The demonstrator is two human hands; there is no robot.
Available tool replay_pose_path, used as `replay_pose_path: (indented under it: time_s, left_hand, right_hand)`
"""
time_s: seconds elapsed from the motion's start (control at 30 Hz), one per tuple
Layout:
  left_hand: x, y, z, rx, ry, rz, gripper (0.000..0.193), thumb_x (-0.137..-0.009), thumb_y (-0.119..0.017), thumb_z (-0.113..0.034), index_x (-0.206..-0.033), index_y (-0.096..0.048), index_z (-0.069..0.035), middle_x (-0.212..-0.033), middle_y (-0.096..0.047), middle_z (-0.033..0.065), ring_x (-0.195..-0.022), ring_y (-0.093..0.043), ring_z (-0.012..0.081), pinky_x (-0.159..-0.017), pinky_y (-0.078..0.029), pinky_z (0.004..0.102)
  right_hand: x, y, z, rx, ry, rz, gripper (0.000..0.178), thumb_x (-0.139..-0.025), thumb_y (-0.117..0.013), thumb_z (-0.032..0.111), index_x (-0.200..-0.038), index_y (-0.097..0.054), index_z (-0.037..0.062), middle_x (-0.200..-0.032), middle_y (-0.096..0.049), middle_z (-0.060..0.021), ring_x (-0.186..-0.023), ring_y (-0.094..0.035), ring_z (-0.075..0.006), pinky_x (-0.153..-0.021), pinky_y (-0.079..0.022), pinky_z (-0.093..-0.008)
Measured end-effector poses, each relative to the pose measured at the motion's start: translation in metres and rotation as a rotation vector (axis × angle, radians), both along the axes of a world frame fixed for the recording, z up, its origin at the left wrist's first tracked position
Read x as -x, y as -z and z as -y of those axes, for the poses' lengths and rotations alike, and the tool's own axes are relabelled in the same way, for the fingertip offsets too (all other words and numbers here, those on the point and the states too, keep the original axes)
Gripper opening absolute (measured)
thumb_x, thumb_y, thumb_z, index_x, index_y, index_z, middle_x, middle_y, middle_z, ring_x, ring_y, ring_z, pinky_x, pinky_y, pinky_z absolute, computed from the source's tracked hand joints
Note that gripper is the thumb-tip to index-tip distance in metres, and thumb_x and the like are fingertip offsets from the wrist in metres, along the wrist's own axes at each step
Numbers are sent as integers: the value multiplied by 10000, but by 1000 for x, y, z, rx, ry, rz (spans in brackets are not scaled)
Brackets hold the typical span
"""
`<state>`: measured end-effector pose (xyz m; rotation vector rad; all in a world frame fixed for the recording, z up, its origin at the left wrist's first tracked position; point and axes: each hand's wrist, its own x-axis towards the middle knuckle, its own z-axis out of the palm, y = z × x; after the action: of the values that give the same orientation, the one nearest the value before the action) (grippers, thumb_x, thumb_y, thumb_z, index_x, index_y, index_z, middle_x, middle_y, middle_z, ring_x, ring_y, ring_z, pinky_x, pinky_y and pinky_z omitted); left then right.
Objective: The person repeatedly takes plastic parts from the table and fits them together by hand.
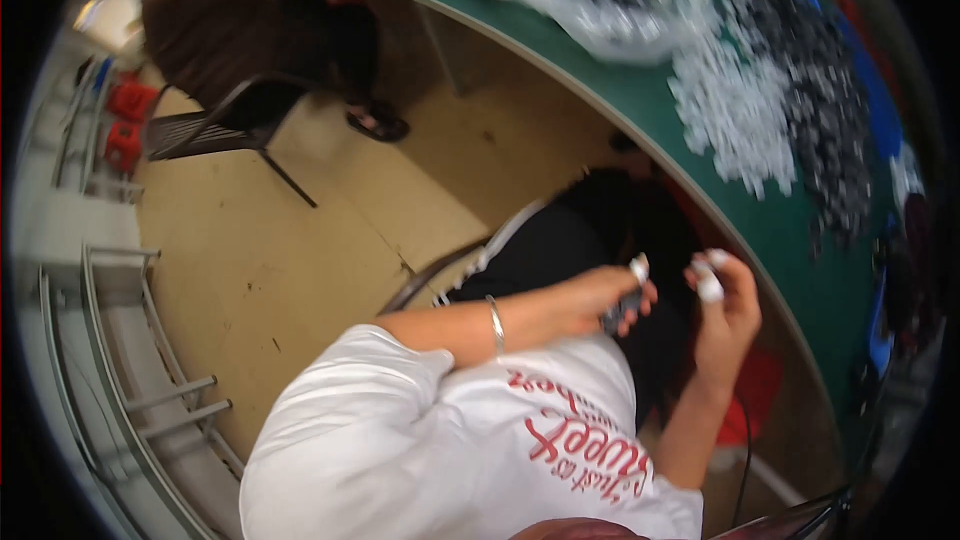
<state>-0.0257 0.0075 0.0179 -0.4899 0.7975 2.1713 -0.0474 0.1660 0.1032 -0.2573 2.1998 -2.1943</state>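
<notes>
My left hand is closed around several small black parts above my lap. A white bit, either a finger wrap or a small white part, shows at its fingertips. Just to the right, apart from it, my right hand is raised with thumb and fingers curled toward each other. White patches cover its fingertips; whether these are wraps or a held white piece cannot be made out. Both hands are beside the green table's near edge. On the table lie a heap of small white parts and a heap of small black parts.
A clear plastic bag of dark parts rests on the green table. Blue edging runs along the far right. At upper left, a person in brown sits on a dark chair. Metal frames stand at left.
</notes>
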Motion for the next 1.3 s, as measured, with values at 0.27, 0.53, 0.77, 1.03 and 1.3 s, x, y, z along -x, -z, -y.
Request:
replay_pose_path:
  time_s: [0.27, 0.53, 0.77, 1.03, 1.3]
  left_hand:
    - [3, 6, 14, -198, -44, 54, 377, -1006, -390, -286, -1184, -537, 12, -992, -601, 101, -744, -562, 151, -617, -490, 283]
    - [-8, 10, 5, -77, -84, 134, 322, -1007, -437, -310, -1148, -561, -48, -918, -588, 66, -702, -560, 127, -596, -516, 270]
    - [-7, 6, 5, 52, -30, 116, 338, -1006, -444, -272, -1139, -541, 23, -926, -578, 96, -714, -575, 141, -578, -506, 263]
    - [-4, 8, 7, 101, 51, 21, 287, -998, -460, -233, -1081, -570, 19, -918, -628, 102, -702, -590, 116, -582, -514, 232]
    - [-7, 14, 6, 201, -12, 29, 225, -984, -499, -213, -1005, -602, -14, -822, -651, 78, -627, -585, 110, -580, -502, 220]
  right_hand:
    - [-20, 57, -3, 184, 33, 377, 172, -885, -599, -2, -1057, -594, -15, -986, -652, -82, -858, -619, -111, -790, -490, -235]
    - [-33, 63, 0, 91, 32, 364, 140, -877, -603, -16, -1017, -599, -13, -1003, -674, -105, -840, -614, -103, -796, -496, -235]
    - [-36, 81, 4, 25, 38, 336, 135, -874, -603, -19, -1008, -603, -12, -965, -656, -68, -844, -603, -97, -786, -504, -238]
    - [-28, 84, -3, -43, 75, 323, 153, -873, -600, -18, -1026, -603, -13, -921, -640, -47, -817, -592, -80, -752, -498, -214]
    - [-34, 84, 2, -40, 139, 365, 110, -842, -628, -25, -952, -626, -18, -862, -635, -28, -759, -575, -64, -720, -487, -200]
